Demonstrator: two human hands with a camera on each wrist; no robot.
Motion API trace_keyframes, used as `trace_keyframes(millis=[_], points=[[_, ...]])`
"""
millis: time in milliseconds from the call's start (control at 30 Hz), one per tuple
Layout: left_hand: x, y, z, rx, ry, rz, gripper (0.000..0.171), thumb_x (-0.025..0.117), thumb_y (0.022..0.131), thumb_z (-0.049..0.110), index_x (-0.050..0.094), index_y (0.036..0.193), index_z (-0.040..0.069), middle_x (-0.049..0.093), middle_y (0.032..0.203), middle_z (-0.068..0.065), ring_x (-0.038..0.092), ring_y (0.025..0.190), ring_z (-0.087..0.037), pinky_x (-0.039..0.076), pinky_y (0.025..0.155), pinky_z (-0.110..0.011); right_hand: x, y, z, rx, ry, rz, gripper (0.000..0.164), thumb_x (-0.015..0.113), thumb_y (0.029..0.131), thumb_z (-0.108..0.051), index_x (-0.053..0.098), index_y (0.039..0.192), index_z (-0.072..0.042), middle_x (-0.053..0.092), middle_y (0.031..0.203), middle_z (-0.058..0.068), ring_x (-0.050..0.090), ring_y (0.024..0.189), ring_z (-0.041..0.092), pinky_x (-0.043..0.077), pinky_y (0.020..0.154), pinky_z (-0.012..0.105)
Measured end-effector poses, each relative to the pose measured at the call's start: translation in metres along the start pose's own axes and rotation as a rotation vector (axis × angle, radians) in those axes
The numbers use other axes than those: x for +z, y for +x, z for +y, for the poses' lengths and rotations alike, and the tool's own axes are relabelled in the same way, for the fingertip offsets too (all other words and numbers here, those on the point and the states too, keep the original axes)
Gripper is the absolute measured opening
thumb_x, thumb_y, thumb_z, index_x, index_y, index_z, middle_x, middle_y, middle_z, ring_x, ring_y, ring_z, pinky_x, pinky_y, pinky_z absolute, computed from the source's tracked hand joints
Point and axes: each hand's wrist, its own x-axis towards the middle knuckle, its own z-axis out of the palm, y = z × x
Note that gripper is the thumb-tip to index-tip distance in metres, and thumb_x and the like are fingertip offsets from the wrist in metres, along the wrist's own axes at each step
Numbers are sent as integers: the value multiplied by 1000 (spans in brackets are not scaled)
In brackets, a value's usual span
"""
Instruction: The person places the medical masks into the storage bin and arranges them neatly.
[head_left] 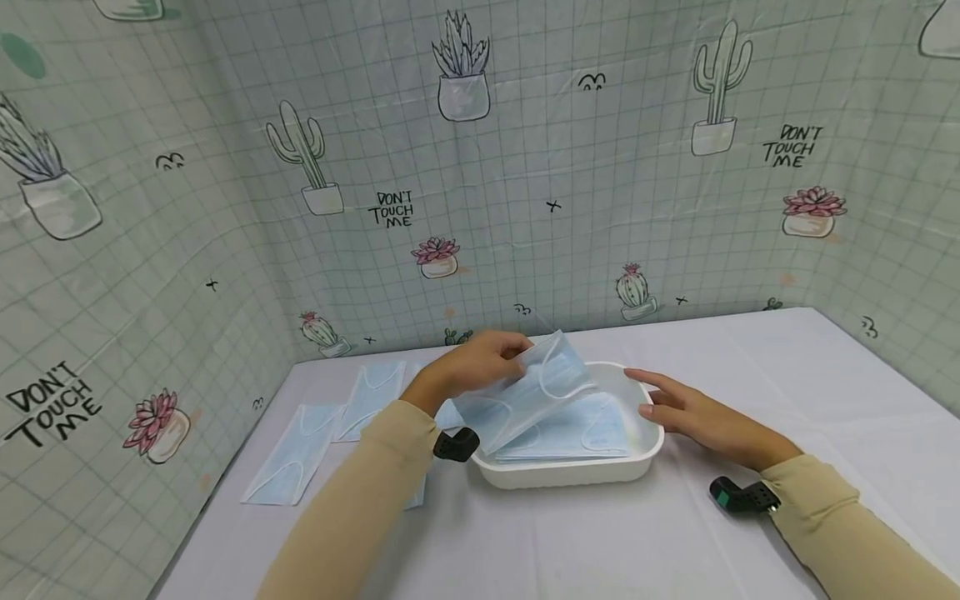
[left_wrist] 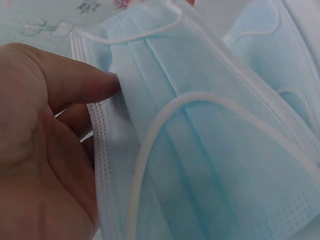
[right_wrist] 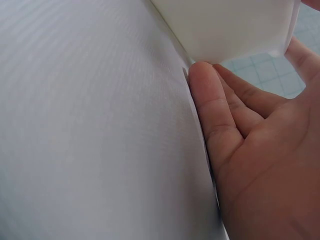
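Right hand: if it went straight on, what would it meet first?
The right hand would likely meet the white rounded plastic tray; its fingertips seem to touch it, though depth is unclear.

Papery matt mask (head_left: 525,400), smooth plastic tub (head_left: 566,477)
The mask I pinch is pleated, its edges dotted; the tub looks faintly glossy; the cloth tabletop (head_left: 540,542) looks matt, finely woven.

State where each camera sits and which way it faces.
Head: on the head, facing forward and down at the raised mask, tub and cloth; left hand, right hand and sleeves show.
Left wrist: on that wrist, facing the raised mask; the left hand shows, pinching it.
Right wrist: on that wrist, facing cloth and tub; the right hand shows.
Shared: head and left wrist both show the raised mask.
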Motion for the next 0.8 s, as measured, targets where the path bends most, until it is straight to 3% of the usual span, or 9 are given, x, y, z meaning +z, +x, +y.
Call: trace_keyframes(millis=[367,800], points=[[7,23,9,0,91,-177,23,59,95,3,68,113,14,60,96,0,54,89,-15,45,77,-28,0,1,0,7,-3,0,57,48,105,-46,24,156,-45,35,154,23,34,140,40,37,103,58],[20,40,9,-33,127,-302,22,58,94,1,70,107,15,63,97,2,55,87,-15,46,77,-28,-3,3,0,-2,-1,-10,58,49,105,-46,23,157,-42,39,151,21,40,136,36,37,102,55]])
